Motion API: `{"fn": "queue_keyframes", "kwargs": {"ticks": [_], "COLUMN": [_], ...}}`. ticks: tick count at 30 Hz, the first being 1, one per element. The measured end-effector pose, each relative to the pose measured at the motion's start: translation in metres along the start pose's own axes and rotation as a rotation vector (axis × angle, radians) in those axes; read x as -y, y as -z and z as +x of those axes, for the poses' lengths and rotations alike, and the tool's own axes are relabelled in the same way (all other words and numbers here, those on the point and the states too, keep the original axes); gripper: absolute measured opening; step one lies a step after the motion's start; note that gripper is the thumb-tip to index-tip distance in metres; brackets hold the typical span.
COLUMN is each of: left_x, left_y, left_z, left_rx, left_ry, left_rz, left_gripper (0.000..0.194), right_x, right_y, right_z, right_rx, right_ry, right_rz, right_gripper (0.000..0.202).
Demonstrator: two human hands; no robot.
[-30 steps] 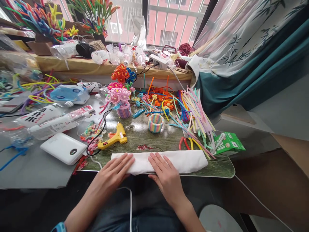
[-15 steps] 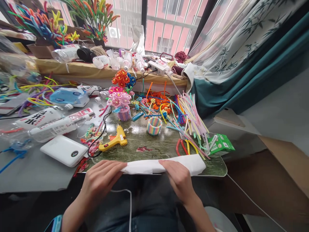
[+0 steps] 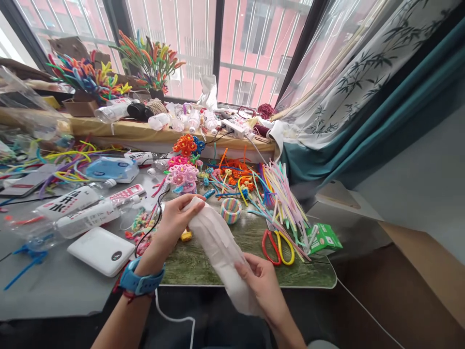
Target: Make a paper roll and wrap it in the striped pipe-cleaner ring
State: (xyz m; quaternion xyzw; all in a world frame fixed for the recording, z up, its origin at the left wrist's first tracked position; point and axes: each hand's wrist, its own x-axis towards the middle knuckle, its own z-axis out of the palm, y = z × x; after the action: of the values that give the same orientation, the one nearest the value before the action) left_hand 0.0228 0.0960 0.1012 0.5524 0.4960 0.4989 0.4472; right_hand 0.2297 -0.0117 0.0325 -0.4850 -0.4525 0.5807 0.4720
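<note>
White strip: it is held slantwise between both hands, its lower end beyond the table's near edge; paper or cloth cannot be told.
Left hand: nearly closed; the upper end is pinched by thumb and fingers.
Right hand: half curled; the lower part is gripped, thumb on top.
Folds: they could be loosened, if one pinch is relaxed too early; a tear might be caused by hard pulling.
Glue gun: mostly hidden behind the left hand, so it could be bumped unseen.
Striped cup: it could be knocked, if the strip is swung forward.
</note>
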Motion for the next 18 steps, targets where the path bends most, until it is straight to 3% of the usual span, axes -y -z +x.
{"fn": "queue_keyframes", "kwargs": {"ticks": [4,8,11,14,18], "left_x": [-0.024,-0.05,-0.05,-0.036,-0.02], "left_y": [0.008,0.022,0.024,0.017,0.004], "left_z": [0.015,0.023,0.03,0.036,0.041], "left_rx": [-0.013,-0.039,-0.028,0.115,0.317], "left_ry": [-0.03,-0.109,-0.168,-0.222,-0.224], "left_rz": [-0.051,-0.129,-0.014,0.194,0.246], "left_gripper": [0.04,0.034,0.031,0.026,0.022], "right_x": [0.007,0.01,-0.008,-0.027,-0.022], "right_y": [-0.012,0.001,0.011,0.012,0.007], "right_z": [-0.018,-0.047,-0.054,-0.047,-0.021], "right_rx": [0.018,0.237,0.392,0.342,0.099], "right_ry": [0.008,-0.129,-0.259,-0.155,0.022], "right_rz": [-0.041,-0.221,-0.254,-0.248,-0.256], "right_gripper": [0.06,0.079,0.098,0.105,0.092]}}
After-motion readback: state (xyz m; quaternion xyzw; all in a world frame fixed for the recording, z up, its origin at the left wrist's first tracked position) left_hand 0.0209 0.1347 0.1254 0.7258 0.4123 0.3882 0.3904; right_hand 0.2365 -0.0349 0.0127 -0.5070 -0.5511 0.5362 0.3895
